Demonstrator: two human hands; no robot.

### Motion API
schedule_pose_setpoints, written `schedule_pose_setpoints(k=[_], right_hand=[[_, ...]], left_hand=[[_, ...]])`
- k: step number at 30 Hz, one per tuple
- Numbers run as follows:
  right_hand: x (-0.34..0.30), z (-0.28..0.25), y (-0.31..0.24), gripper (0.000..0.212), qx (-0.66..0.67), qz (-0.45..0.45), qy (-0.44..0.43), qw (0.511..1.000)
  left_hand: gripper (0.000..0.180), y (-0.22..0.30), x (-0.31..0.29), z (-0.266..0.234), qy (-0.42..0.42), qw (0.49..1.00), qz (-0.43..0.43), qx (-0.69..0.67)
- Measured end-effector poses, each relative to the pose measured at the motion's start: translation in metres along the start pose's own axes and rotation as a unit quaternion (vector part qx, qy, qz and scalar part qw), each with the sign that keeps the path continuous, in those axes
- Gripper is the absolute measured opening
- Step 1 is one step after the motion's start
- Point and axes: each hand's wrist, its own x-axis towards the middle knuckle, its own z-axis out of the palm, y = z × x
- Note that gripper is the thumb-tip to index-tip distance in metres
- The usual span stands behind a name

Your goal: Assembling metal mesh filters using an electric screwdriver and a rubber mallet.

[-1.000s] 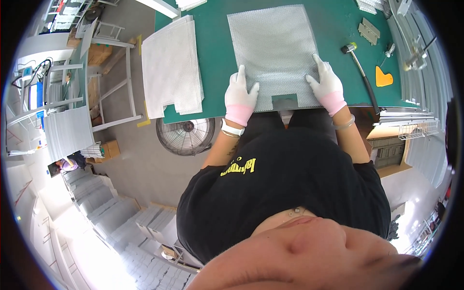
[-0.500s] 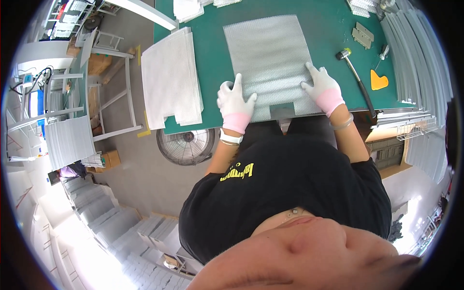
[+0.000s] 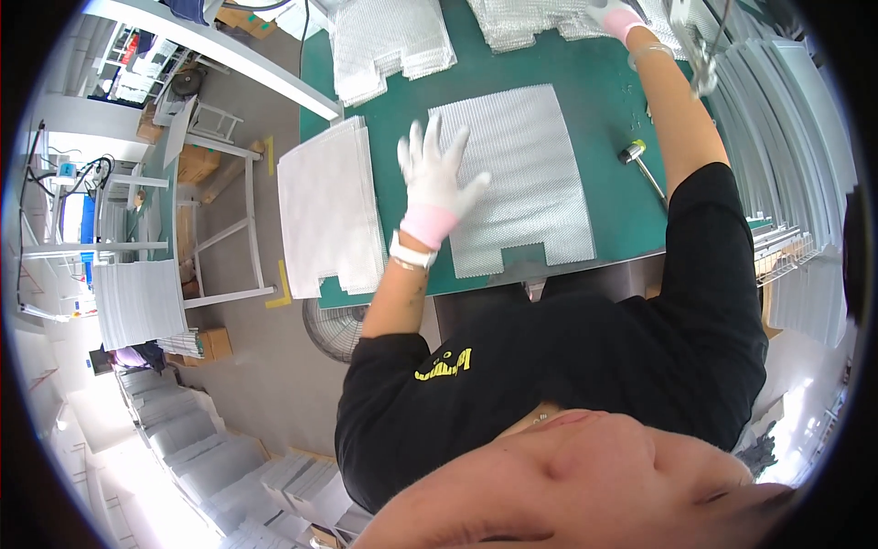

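A silver mesh sheet (image 3: pixel 521 197) with a notch in its near edge lies flat on the green table (image 3: pixel 608 114). Over its left edge hovers my left hand (image 3: pixel 434 183), gloved in white with a pink cuff, fingers spread and holding nothing. My right arm stretches far forward. At the upper edge of the view my right hand (image 3: pixel 617 16), in a matching glove, is beside a pile of mesh sheets (image 3: pixel 526 26); its fingers are largely cut off by the picture's edge, so its grip is hidden.
Left on the table is a stack of whitish sheets (image 3: pixel 329 206); behind it lie more notched mesh sheets (image 3: pixel 389 50). A hammer (image 3: pixel 633 154) rests right of the middle sheet. Long grey panels (image 3: pixel 777 137) stand along the right side. A floor fan (image 3: pixel 334 329) is below the table's left corner.
Both hands have left the middle mesh sheet's near part. My right hand has reached far forward to the back piles; my left has lifted and opened wide. The view has shifted forward.
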Motion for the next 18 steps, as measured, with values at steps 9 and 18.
schedule_pose_setpoints(k=[9, 18], right_hand=[[-0.019, -0.032, -0.103, 0.047, -0.010, 0.052, -0.096, 0.994], [-0.011, -0.050, -0.055, 0.056, 0.009, -0.033, 0.009, 0.999]], left_hand=[[0.075, -0.037, 0.250, 0.054, 0.009, 0.960, -0.031, -0.279], [0.058, 0.006, 0.284, 0.068, 0.223, 0.971, 0.034, 0.078]])
